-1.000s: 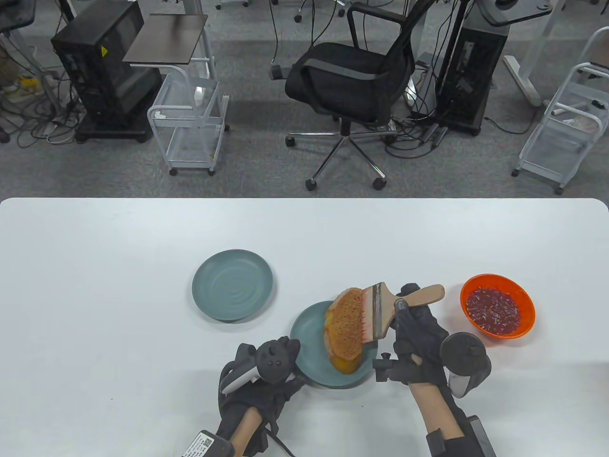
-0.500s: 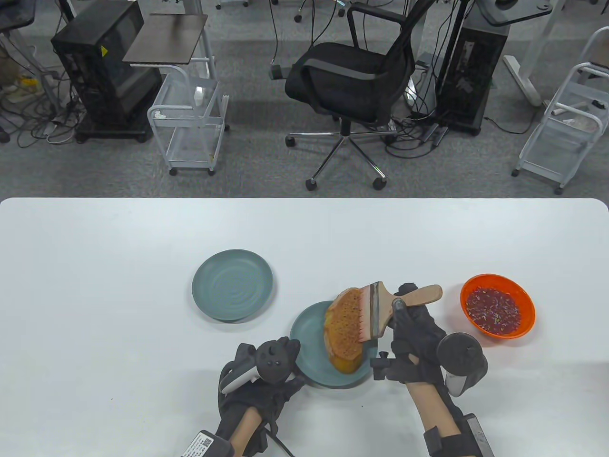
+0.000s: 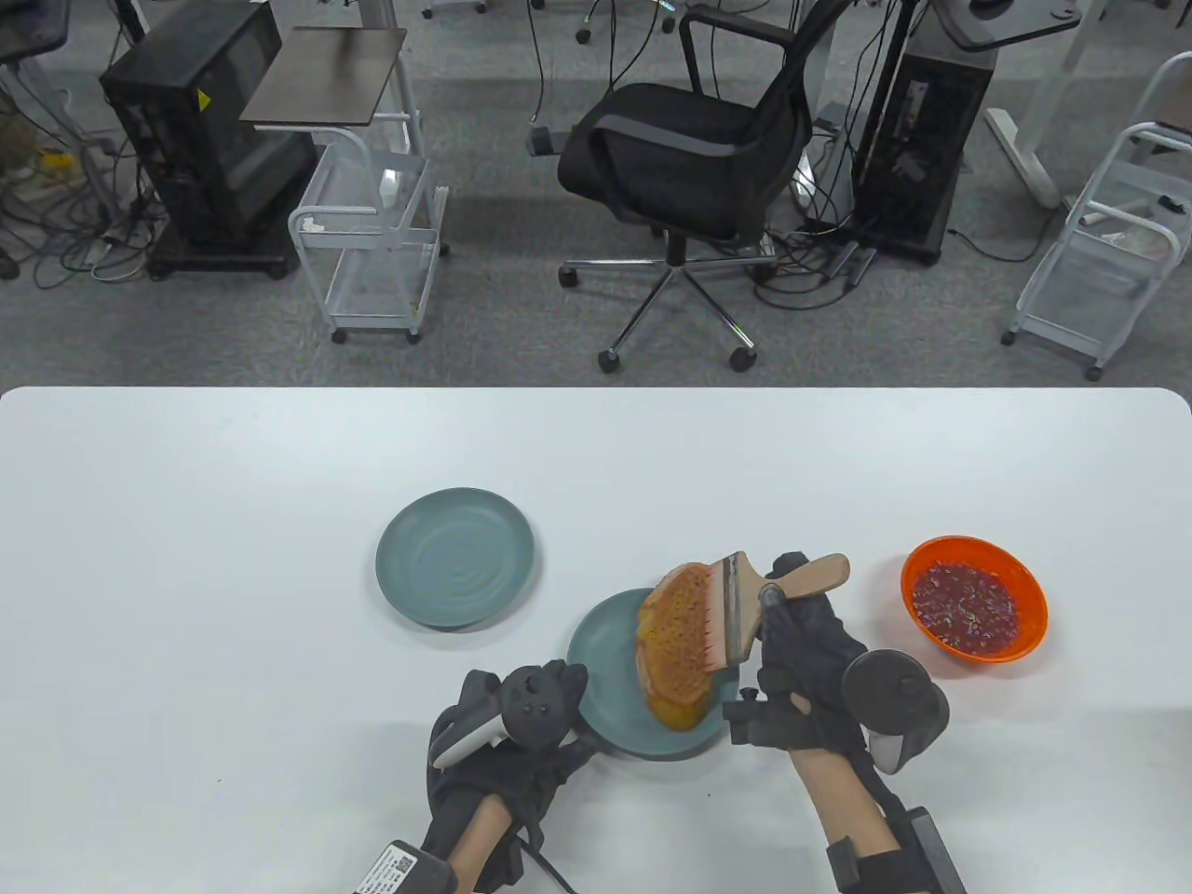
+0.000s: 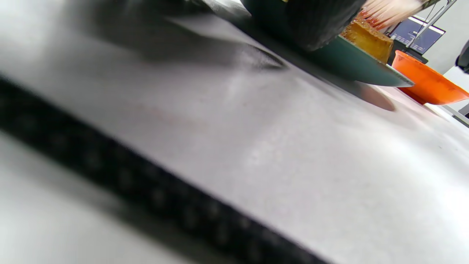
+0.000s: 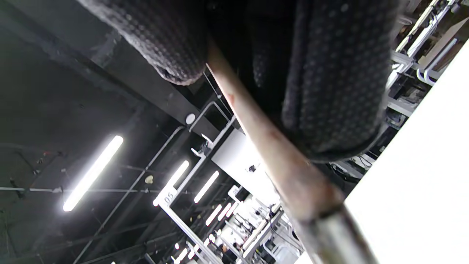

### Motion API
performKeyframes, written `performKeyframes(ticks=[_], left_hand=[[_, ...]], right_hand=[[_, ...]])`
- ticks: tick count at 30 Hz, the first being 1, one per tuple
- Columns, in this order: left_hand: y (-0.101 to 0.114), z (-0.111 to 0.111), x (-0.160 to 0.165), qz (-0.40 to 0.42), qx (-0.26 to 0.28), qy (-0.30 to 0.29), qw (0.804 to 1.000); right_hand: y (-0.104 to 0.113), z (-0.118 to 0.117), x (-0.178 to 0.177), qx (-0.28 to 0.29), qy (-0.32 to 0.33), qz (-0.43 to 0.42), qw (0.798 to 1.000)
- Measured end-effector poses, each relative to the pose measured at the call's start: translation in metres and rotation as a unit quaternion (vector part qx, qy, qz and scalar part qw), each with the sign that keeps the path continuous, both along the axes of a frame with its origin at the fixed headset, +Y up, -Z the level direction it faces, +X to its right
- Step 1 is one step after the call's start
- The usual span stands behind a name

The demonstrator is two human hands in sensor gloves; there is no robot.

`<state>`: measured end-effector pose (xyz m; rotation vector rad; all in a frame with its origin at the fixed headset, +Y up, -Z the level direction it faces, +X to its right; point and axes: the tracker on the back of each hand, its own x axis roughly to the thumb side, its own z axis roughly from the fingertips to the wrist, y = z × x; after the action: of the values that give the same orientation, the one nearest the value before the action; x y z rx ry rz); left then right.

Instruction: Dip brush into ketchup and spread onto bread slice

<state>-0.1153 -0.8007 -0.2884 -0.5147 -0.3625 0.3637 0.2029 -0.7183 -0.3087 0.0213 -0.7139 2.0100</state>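
Note:
A browned bread slice [image 3: 672,647] lies on a teal plate [image 3: 605,684] near the table's front middle. My right hand [image 3: 803,652] grips the wooden handle of a wide flat brush [image 3: 736,610]; its pale, red-tipped bristles rest on the slice's right side. The right wrist view shows my fingers [image 5: 329,73] wrapped around the handle [image 5: 278,161]. An orange bowl of red ketchup [image 3: 973,598] stands to the right. My left hand [image 3: 507,754] holds the plate's front left edge; the left wrist view shows the plate [image 4: 351,66], the bread [image 4: 368,36] and the bowl [image 4: 428,82].
A second, empty teal plate [image 3: 455,557] sits to the left of the bread plate. An office chair [image 3: 684,158] and wire carts stand beyond the table's far edge.
My right hand and the brush have slid slightly left across the bread slice. The left hand and the plate have stayed put.

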Motion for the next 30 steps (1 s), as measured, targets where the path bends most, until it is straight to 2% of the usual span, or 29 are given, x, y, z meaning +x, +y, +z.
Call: performKeyframes(ticks=[3, 5, 6, 9, 13, 16, 18, 20, 21, 24, 30], left_hand=[[0.0, 0.0, 0.0, -0.001, 0.001, -0.001, 1.0], [0.0, 0.0, 0.0, 0.001, 0.001, -0.002, 1.0], [0.0, 0.0, 0.0, 0.002, 0.0, -0.002, 1.0], [0.0, 0.0, -0.001, 0.004, -0.001, -0.003, 1.0], [0.0, -0.001, -0.002, 0.008, -0.009, -0.003, 1.0], [0.0, -0.001, -0.001, 0.003, -0.009, -0.003, 1.0], [0.0, -0.001, 0.0, 0.001, -0.011, -0.003, 1.0], [0.0, -0.001, 0.0, 0.001, -0.011, -0.004, 1.0], [0.0, -0.001, 0.0, 0.001, -0.011, -0.004, 1.0], [0.0, -0.001, 0.0, 0.002, -0.011, -0.004, 1.0], [0.0, -0.002, -0.001, 0.001, -0.017, -0.007, 1.0]], right_hand=[[-0.005, -0.001, -0.014, -0.027, 0.044, -0.054, 0.997], [-0.014, -0.004, -0.03, -0.083, 0.077, -0.074, 0.991], [-0.015, -0.003, -0.033, -0.089, 0.07, -0.069, 0.991], [-0.01, -0.004, -0.029, -0.059, 0.047, 0.004, 0.997], [0.006, 0.002, -0.014, 0.014, 0.009, 0.091, 0.996], [0.004, 0.004, -0.016, 0.014, 0.036, 0.048, 0.998], [-0.005, 0.0, -0.025, -0.023, 0.084, -0.03, 0.996], [-0.01, -0.002, -0.032, -0.053, 0.103, -0.055, 0.992], [-0.01, -0.003, -0.033, -0.062, 0.107, -0.027, 0.992], [-0.001, -0.002, -0.022, -0.026, 0.078, 0.071, 0.994], [0.008, -0.002, 0.0, 0.014, 0.028, 0.039, 0.999]])
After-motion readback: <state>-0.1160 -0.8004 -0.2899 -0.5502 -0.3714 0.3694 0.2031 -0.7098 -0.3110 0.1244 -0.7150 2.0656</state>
